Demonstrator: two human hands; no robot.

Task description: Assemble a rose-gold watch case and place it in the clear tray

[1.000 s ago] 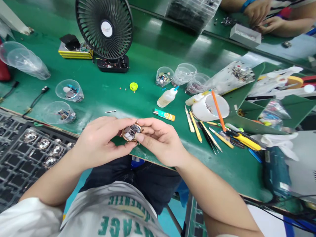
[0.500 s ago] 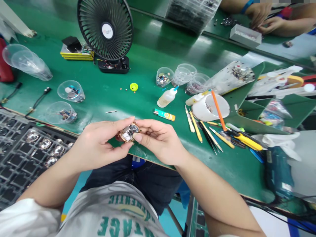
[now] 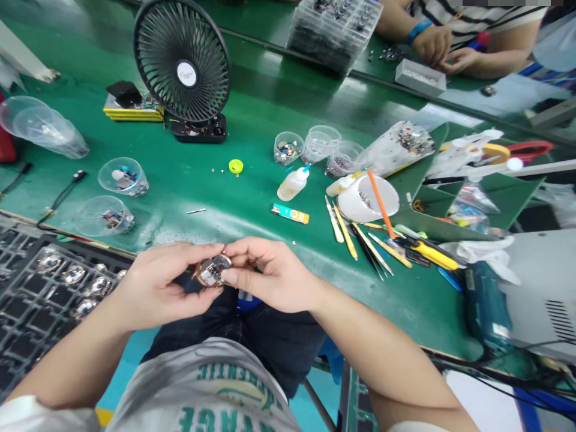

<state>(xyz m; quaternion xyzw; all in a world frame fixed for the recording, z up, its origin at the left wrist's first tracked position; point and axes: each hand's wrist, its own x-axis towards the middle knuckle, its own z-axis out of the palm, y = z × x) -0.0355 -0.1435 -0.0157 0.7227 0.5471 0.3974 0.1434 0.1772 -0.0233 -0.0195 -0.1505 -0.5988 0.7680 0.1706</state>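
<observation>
Steadiness seems important left of frame centre, where left hand [image 3: 164, 281] and right hand [image 3: 275, 279] grip the gold-rimmed device [image 3: 209, 272], ideally lightly.

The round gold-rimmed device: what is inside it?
The device shows a pale part and darker parts; the right hand covers its lower right edge, hiding what lies there.
</observation>
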